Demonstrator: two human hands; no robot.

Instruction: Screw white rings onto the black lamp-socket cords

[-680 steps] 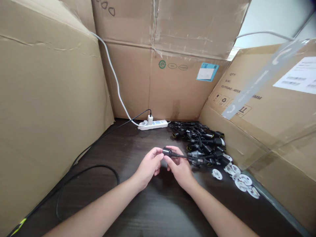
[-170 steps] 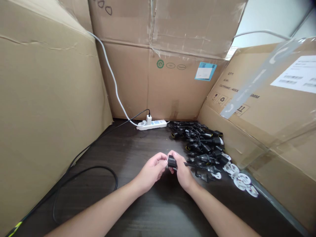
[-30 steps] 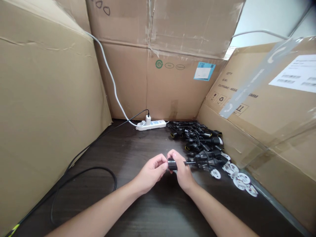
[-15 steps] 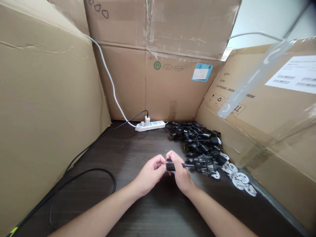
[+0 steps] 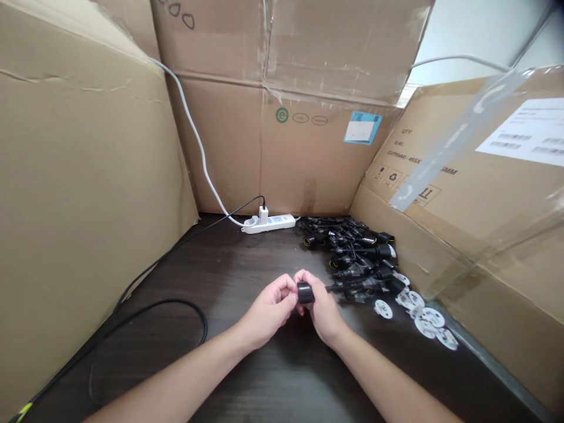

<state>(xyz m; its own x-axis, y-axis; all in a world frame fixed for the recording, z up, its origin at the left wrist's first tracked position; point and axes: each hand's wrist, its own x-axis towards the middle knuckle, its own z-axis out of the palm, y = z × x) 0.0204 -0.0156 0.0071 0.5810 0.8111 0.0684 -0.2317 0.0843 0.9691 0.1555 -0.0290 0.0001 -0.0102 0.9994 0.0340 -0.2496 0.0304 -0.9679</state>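
Observation:
My right hand [image 5: 324, 311] is closed around a short black cylindrical housing [image 5: 305, 292], its thumb along the top. A black stem or cable runs from the hand's right side toward the pile. At the housing's left end, my left hand [image 5: 275, 304] pinches thumb and fingertips together; whatever lies between them is hidden. Right of the hands is a pile of similar black cable parts [image 5: 363, 252], some with clear pieces. A single white disc [image 5: 383, 309] lies at the pile's near edge, and several more white discs [image 5: 429, 322] overlap farther right.
Behind the pile, a white power strip [image 5: 269, 224] holds a white plug adapter [image 5: 263, 215]. A black cable [image 5: 176, 302] loops over the dark table [image 5: 247, 258] at left. Cardboard boxes [image 5: 88, 194] wall in the left, back and right.
The housing has turned slightly in my hands, with its stem side now more covered. Clear-ended parts right of my hand have shifted, uncovering more of the single white disc.

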